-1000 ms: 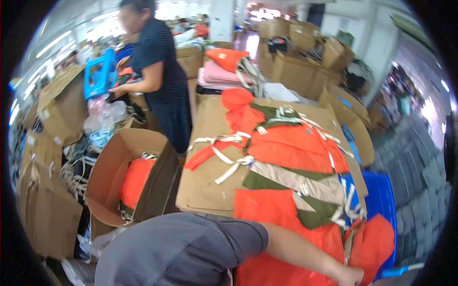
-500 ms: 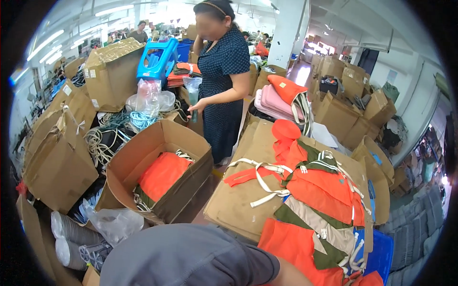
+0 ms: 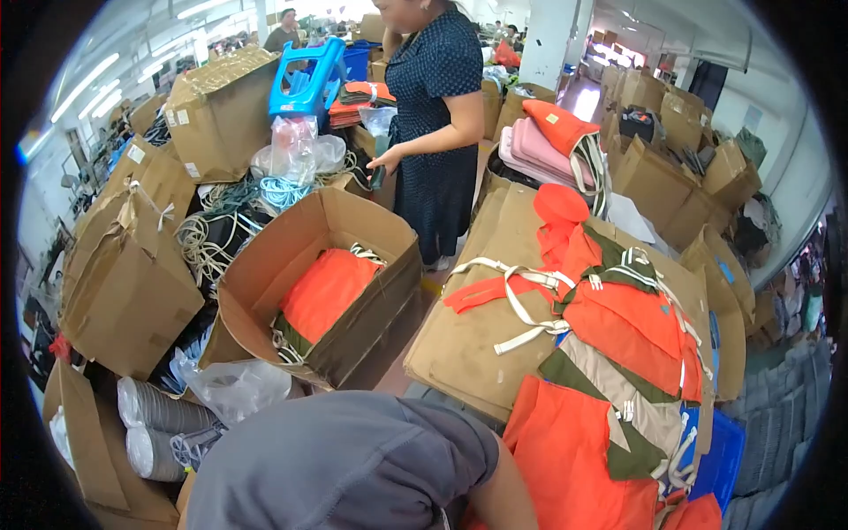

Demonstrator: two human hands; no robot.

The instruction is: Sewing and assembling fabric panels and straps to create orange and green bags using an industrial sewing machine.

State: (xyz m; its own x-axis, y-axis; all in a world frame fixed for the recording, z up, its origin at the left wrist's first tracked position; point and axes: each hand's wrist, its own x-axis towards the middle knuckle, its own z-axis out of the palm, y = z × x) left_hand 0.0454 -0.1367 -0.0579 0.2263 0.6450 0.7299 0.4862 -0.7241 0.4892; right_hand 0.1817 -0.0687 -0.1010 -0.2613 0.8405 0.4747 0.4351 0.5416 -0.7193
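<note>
Neither of my hands shows in the head view. A dark grey sleeve (image 3: 353, 459) fills the lower middle, and a bare arm (image 3: 511, 490) runs from it down past the bottom edge; its hand is out of sight. Beside this arm lie orange fabric pieces (image 3: 552, 442) with green and beige panels (image 3: 623, 384) and white straps (image 3: 521, 334). They are spread over flattened brown cardboard (image 3: 473, 353) and partly over a blue bin (image 3: 720, 455). What my hands hold or touch, if anything, is hidden.
An open carton (image 3: 367, 331) holds a folded orange piece (image 3: 327, 291). Behind it a person in a dark dotted dress (image 3: 437, 115) stands holding a dark object. A blue plastic stool (image 3: 306, 79), cord bundles (image 3: 212, 247), pink folded goods (image 3: 539, 159) and grey stacks (image 3: 782, 424) surround the spot.
The whole scene has shifted right and slightly down or up in places as my view turned. More of the bare arm shows at the bottom. The fabric pieces keep their layout.
</note>
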